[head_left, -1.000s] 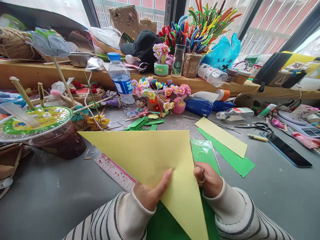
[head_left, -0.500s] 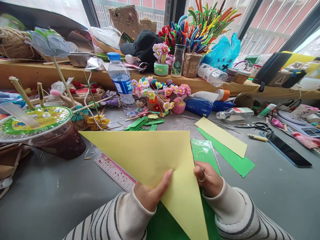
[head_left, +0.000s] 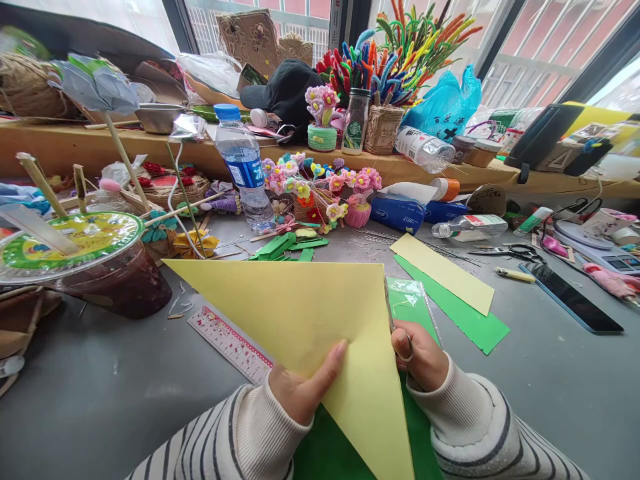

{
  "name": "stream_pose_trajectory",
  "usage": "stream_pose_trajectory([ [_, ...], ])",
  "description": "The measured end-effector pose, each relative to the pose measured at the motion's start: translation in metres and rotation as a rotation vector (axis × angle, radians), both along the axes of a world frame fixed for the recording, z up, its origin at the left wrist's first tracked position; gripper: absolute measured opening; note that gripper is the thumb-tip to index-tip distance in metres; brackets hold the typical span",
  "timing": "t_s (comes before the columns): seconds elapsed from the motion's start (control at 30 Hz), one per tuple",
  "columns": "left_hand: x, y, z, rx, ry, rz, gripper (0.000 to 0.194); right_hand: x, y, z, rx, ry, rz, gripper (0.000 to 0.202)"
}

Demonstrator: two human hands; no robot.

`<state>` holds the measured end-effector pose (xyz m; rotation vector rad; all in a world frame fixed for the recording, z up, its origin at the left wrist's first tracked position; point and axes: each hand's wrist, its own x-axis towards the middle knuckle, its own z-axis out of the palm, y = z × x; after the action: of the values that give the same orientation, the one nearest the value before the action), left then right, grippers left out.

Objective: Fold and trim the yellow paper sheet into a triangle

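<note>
A large yellow sheet of paper (head_left: 300, 300), folded into a triangle, is held up in front of me. My left hand (head_left: 310, 383) grips it with the thumb flat on top and the fingers hidden beneath. At the sheet's right edge my right hand (head_left: 420, 350) is closed on scissors (head_left: 389, 303); a metal handle ring shows at the thumb and a thin blade lies along the paper's edge. Under the sheet lies green paper (head_left: 330, 447), and a clear plastic sleeve (head_left: 413, 293) is behind my right hand. A pink patterned ruler (head_left: 230, 343) is partly covered on the left.
Yellow (head_left: 445, 273) and green paper strips (head_left: 475, 327) lie to the right, near a phone (head_left: 570, 297) and another pair of scissors (head_left: 520, 252). A lidded drink cup (head_left: 115, 283) stands left. Behind are a water bottle (head_left: 243, 167), green scraps (head_left: 280, 247) and fuzzy flowers (head_left: 320, 180).
The folded yellow sheet has shifted slightly right. My right hand has moved a little right with the scissors, and more of the blade shows along the edge. My left hand keeps its grip.
</note>
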<state>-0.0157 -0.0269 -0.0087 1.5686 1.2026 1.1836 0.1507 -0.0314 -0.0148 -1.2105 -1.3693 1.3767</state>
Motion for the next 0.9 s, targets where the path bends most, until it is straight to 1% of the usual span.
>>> stream_pose_trajectory([
  [0.13, 0.0003, -0.0003, 0.0009, -0.057, -0.039, 0.022, 0.023, 0.0020, 0.0003, -0.0031, 0.034, -0.024, 0.013, 0.053],
  [0.27, 0.0002, -0.0003, 0.0015, -0.084, -0.034, 0.037, 0.023, 0.0020, 0.0005, -0.0012, 0.049, -0.030, 0.030, 0.052],
  [0.5, 0.0011, 0.0002, 0.0014, -0.075, -0.085, 0.029, 0.027, 0.0021, 0.0001, 0.0011, 0.080, -0.052, 0.051, 0.051],
  [0.7, 0.0008, 0.0006, 0.0020, -0.039, -0.055, 0.024, 0.023, 0.0031, -0.0003, -0.0003, 0.069, -0.058, 0.039, 0.050],
  [0.9, 0.0008, 0.0002, 0.0035, -0.057, -0.076, 0.000, 0.022, 0.0023, -0.0008, 0.0017, 0.062, -0.066, 0.034, 0.049],
])
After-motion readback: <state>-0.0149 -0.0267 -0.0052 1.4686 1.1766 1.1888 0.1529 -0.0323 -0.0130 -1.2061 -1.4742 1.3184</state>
